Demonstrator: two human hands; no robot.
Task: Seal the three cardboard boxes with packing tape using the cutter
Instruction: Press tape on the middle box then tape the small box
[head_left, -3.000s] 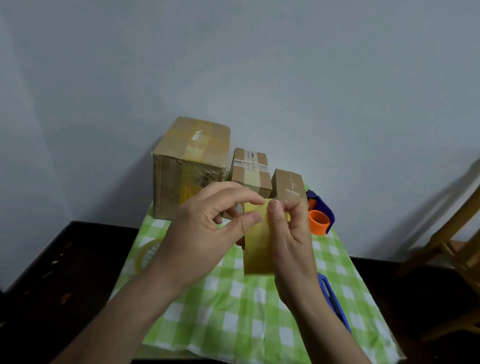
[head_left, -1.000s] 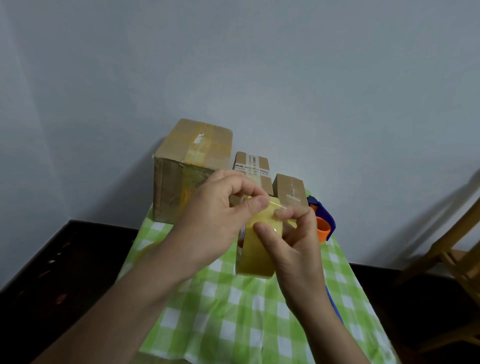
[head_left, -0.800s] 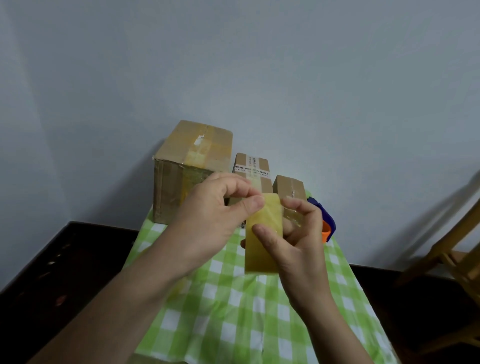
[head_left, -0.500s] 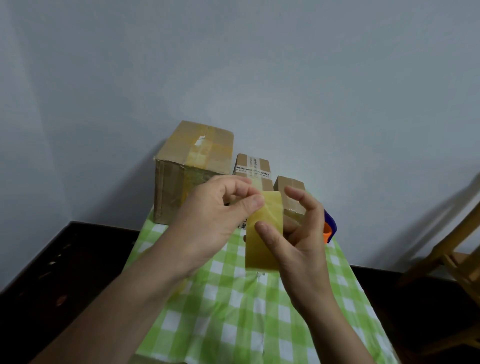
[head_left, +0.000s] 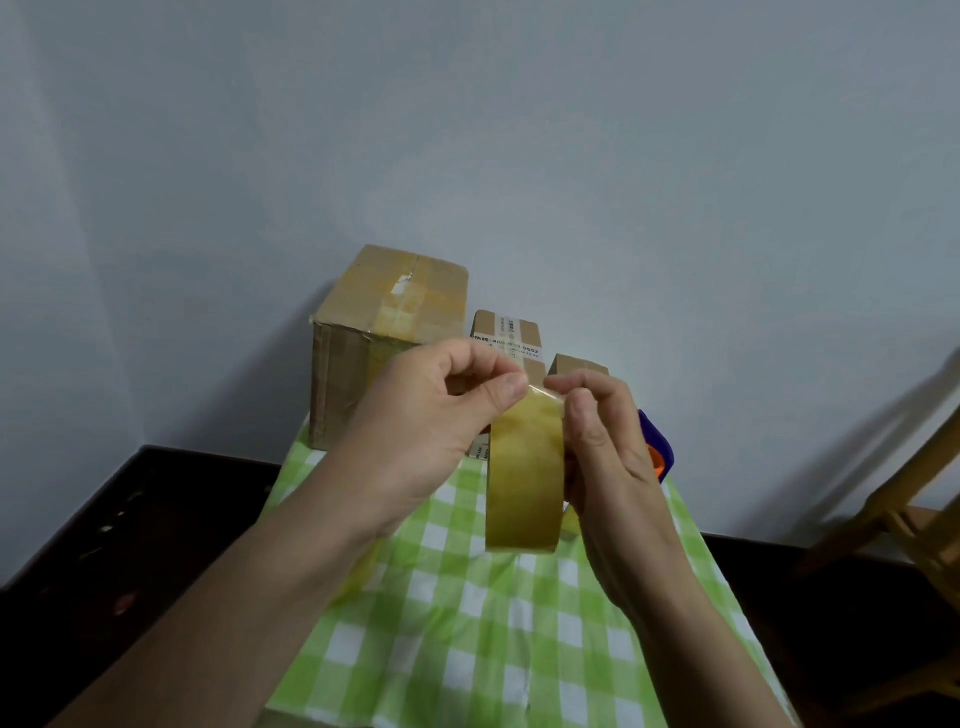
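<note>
I hold a roll of yellowish packing tape (head_left: 524, 483) upright, above the green checked tablecloth (head_left: 467, 639). My right hand (head_left: 608, 457) grips the roll from the right side. The thumb and forefinger of my left hand (head_left: 431, 421) pinch the roll's top edge, at the tape's loose end. Behind my hands three cardboard boxes stand in a row by the wall: a large one (head_left: 384, 332) at the left, a medium one with a white label (head_left: 506, 338) in the middle, and a small one (head_left: 576, 365) at the right. The blue and orange tape cutter (head_left: 657, 449) peeks out behind my right hand.
A second yellowish tape roll (head_left: 358, 571) lies on the cloth, partly hidden under my left forearm. The dark table top (head_left: 130, 535) extends on both sides of the cloth. A wooden chair (head_left: 909, 514) stands at the right. A grey wall is close behind the boxes.
My right fingers, spread half a second ago, have closed back over the roll's top corner. My left thumb and forefinger stay pinched on the top edge. The roll has turned slightly.
</note>
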